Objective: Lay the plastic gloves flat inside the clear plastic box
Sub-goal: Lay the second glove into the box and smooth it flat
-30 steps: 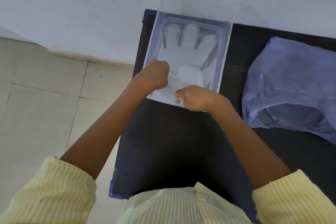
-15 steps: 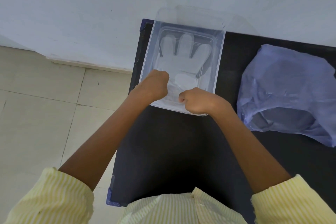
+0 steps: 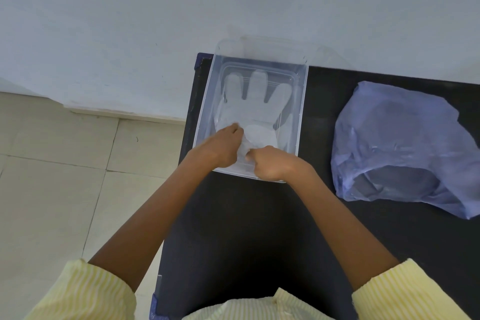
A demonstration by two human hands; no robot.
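Both hands now down at the near end of the clear plastic box (image 3: 301, 101), just above centre of the frame on the black table (image 3: 246, 228). Left hand (image 3: 220, 147) slid further in over the last second, fingers curled shut and pressing or pinching the cuff of the plastic glove (image 3: 253, 106) — which of the two, impossible to tell from here. Right hand (image 3: 270, 162) hardly shifted, closed in a loose fist at the box's near rim, thumb and forefinger nipped on the cuff edge. Hands nearer each other than a moment ago, nearly touching. Looks like a final smoothing of the cuff, so this glove judged close to settled. Glove itself lying on the floor of the box, palm spread, fingers fanned toward the far wall at the top of the frame, thumb out toward the right side. Thin, cloudy, see-through film; a paler oval patch near the cuff, perhaps a fold or a second layer, hard to say. Blue plastic bag (image 3: 400, 148) slumped at right of frame, well apart from the box.
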